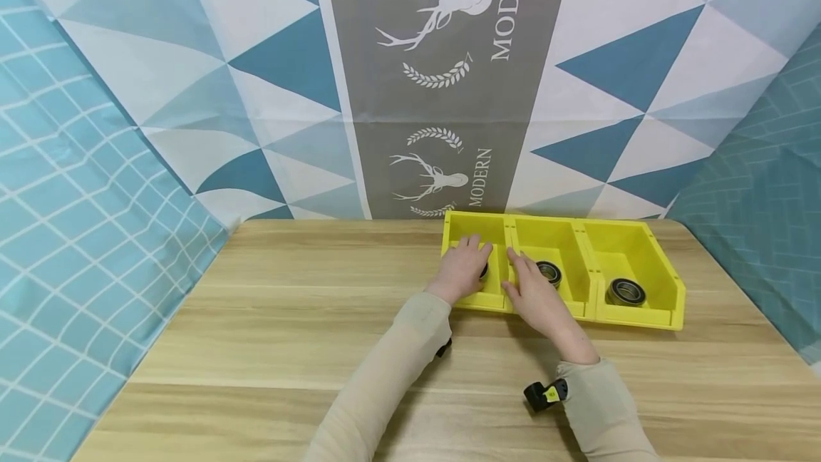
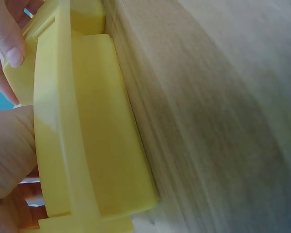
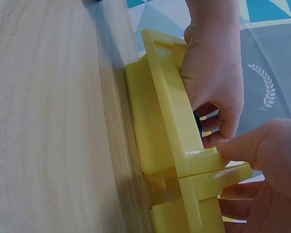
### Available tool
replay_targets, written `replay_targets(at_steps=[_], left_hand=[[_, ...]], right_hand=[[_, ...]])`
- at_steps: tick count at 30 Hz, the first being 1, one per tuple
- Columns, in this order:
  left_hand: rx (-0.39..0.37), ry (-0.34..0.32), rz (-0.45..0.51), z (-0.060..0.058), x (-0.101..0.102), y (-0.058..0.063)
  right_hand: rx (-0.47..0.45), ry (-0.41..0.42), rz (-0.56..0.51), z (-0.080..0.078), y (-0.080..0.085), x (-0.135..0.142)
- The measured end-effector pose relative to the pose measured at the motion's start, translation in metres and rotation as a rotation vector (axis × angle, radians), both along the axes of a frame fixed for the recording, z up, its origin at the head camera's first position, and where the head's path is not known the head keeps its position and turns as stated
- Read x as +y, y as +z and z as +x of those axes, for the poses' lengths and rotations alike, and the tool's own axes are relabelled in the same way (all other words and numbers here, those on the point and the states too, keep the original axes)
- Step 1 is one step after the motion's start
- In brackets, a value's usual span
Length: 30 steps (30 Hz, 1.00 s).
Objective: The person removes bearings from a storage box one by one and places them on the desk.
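Note:
A yellow three-compartment bin (image 1: 635, 316) stands on the table. My left hand (image 1: 462, 269) reaches into its left compartment, fingers curled round a ball bearing (image 1: 484, 271); the hand hides most of it, and a dark edge shows in the right wrist view. At the divider between the left and middle compartments is my right hand (image 1: 535, 298). Its thumb (image 3: 233, 148) touches the divider's front end while its fairly straight fingers lie on the middle-compartment side. Partly behind that hand sits a second bearing (image 1: 556, 275). The right compartment holds a third bearing (image 1: 616, 296), lying flat.
The wooden table (image 1: 276, 319) extends left of the bin and in front of it. A patterned cloth (image 1: 442, 105) hangs behind the table. Each sleeve has a small black wrist camera; the right one (image 1: 545, 396) is near the table surface.

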<state>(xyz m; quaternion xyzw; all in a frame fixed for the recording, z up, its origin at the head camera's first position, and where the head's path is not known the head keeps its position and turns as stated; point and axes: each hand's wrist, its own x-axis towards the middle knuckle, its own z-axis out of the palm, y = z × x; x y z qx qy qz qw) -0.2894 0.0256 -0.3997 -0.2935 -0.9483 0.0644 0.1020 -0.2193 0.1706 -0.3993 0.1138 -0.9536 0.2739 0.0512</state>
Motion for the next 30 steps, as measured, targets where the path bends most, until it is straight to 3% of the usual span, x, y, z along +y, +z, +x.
replay_targets(at_steps=[9, 14, 30], left_hand=[[-0.049, -0.008, 0.042, 0.0007, -0.001, 0.0002], [-0.074, -0.021, 0.113, 0.0016, -0.0023, 0.0034], [-0.072, -0.065, 0.267, 0.002, -0.0075, 0.0062]], right_hand=[[0.0, -0.003, 0.008, -0.0006, -0.0003, -0.0002], [-0.001, -0.003, 0.01, -0.0004, -0.0007, 0.0002], [-0.01, -0.004, 0.006, -0.0001, -0.0009, -0.0003]])
